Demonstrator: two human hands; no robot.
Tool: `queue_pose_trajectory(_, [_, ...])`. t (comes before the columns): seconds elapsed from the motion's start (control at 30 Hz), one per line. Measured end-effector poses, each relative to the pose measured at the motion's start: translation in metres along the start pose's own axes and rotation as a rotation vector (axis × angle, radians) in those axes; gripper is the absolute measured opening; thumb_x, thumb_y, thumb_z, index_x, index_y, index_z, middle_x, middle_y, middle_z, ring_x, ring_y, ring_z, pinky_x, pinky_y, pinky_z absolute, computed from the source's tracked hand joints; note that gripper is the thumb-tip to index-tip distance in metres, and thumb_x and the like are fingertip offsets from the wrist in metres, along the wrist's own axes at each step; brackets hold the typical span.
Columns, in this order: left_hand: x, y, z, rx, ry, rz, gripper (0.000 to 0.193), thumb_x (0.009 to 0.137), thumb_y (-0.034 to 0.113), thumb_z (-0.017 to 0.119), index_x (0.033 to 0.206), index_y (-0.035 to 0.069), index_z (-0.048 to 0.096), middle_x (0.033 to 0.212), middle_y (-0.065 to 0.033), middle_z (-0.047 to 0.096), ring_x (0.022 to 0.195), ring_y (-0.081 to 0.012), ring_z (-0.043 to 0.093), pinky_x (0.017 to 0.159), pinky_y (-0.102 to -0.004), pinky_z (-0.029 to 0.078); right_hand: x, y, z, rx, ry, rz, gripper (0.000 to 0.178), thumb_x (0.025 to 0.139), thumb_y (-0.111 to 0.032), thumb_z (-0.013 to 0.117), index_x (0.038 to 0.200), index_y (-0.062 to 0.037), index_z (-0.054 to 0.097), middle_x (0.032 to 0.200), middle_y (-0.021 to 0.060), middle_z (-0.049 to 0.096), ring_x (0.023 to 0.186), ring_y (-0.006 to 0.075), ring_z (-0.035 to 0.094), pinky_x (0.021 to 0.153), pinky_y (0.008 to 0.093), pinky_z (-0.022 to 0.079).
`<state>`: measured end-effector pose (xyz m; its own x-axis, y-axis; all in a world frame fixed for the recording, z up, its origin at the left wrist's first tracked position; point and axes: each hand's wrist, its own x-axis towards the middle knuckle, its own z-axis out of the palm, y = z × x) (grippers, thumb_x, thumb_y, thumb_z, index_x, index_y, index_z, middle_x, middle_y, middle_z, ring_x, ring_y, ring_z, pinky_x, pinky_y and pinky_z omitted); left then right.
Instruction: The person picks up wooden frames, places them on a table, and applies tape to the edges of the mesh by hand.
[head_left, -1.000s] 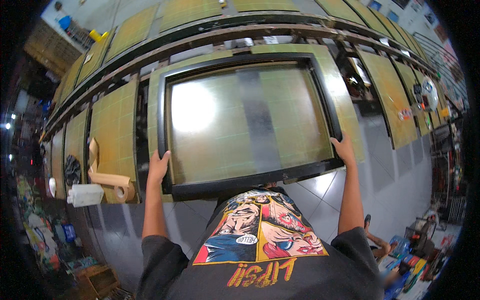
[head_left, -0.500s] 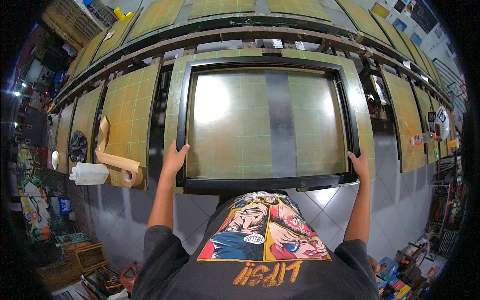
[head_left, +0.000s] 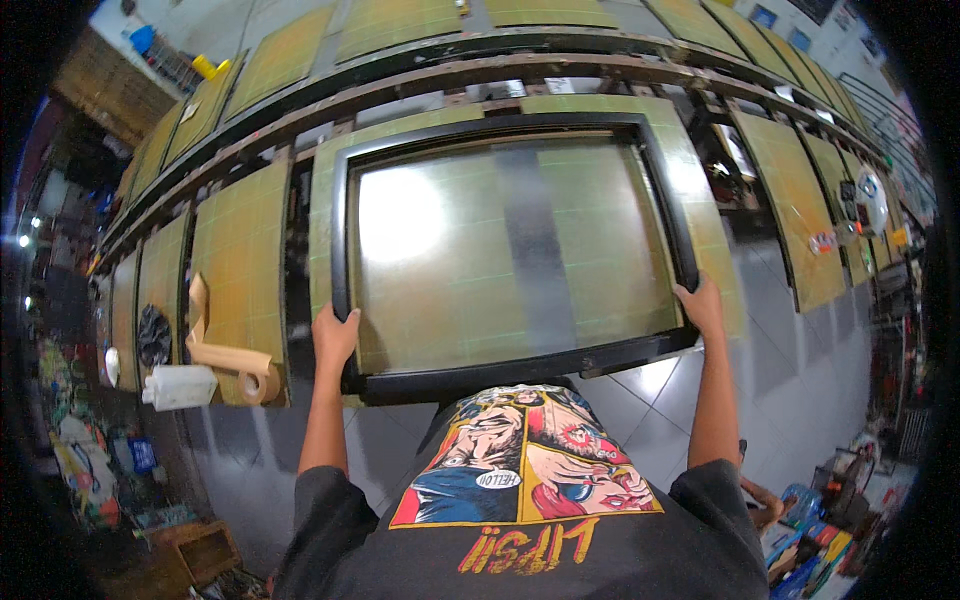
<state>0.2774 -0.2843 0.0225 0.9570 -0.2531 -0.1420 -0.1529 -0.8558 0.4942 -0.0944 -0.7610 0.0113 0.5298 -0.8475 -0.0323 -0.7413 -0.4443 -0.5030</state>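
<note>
A wide black frame (head_left: 668,190), which looks like a screen-printing frame, lies in front of me over a pair of yellow-green boards (head_left: 708,215). A see-through sheet or mesh (head_left: 440,300) fills it and carries a bright glare at its left. Through it a dark strip shows between the boards. My left hand (head_left: 335,335) grips the lower left side of the frame, thumb on top. On the lower right side my right hand (head_left: 702,303) holds it the same way. The fingers under the frame are hidden.
Dark metal rails (head_left: 400,98) run behind the boards. On the left board (head_left: 240,240) are a brown tape roll (head_left: 262,385) with a loose strip and a white plastic container (head_left: 180,387). A black crumpled bag (head_left: 155,335) lies further left. Another person's arm (head_left: 768,505) shows at lower right.
The view has shifted and tilted, so the frame appears further left and slightly turned. Both hands keep their grip on it. More of another person's arm shows at lower right.
</note>
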Motion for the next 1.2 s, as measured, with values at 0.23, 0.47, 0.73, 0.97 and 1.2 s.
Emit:
queue_pose_trajectory(0.23, [0.002,0.0,0.0,-0.01,0.007,0.059,0.035,0.077,0.017,0.067,0.101,-0.006,0.061,0.088,-0.0233,0.065,0.083,-0.0371,0.064,0.073,-0.0441,0.048,0.006,0.003,-0.002,-0.054,-0.009,0.086,0.044,0.069,-0.022,0.072,0.101,0.0061,0.063,0.093,0.0276,0.065,0.091,0.0404,0.064,0.081,0.0437,0.05])
queue_pose_trajectory(0.47, [0.013,-0.02,0.001,-0.05,0.022,0.042,0.034,0.073,0.016,0.067,0.098,-0.007,0.062,0.084,-0.0216,0.065,0.08,-0.0357,0.064,0.072,-0.0433,0.048,0.011,0.011,-0.001,0.076,-0.054,0.091,0.041,0.067,-0.02,0.072,0.096,0.0071,0.064,0.086,0.0265,0.066,0.084,0.0375,0.066,0.077,0.0424,0.05])
queue_pose_trajectory(0.73, [0.016,-0.011,-0.012,-0.159,-0.015,-0.016,0.049,0.072,0.014,0.065,0.114,-0.009,0.055,0.097,-0.0212,0.064,0.086,-0.0303,0.063,0.076,-0.0414,0.048,0.007,0.002,-0.009,0.304,-0.061,0.104,0.037,0.068,-0.016,0.072,0.095,0.0073,0.064,0.083,0.0191,0.067,0.079,0.0276,0.067,0.072,0.0383,0.05])
queue_pose_trajectory(0.97, [0.011,-0.033,-0.038,-0.443,0.15,0.033,0.058,0.074,0.008,0.061,0.126,-0.011,0.044,0.116,-0.0192,0.058,0.099,-0.0246,0.058,0.087,-0.0344,0.046,-0.005,-0.04,-0.04,0.4,-0.01,0.037,0.042,0.074,-0.019,0.068,0.106,0.0067,0.06,0.091,0.0174,0.067,0.086,0.0279,0.065,0.08,0.0377,0.048])
queue_pose_trajectory(1.2, [-0.021,-0.018,-0.08,-0.728,0.152,0.053,0.05,0.076,0.005,0.059,0.123,-0.008,0.049,0.104,-0.0129,0.063,0.094,-0.0193,0.059,0.083,-0.031,0.046,-0.015,-0.044,-0.095,0.495,-0.046,-0.11,0.042,0.075,-0.014,0.068,0.11,0.0071,0.055,0.091,0.0103,0.063,0.082,0.0199,0.059,0.076,0.0333,0.048])
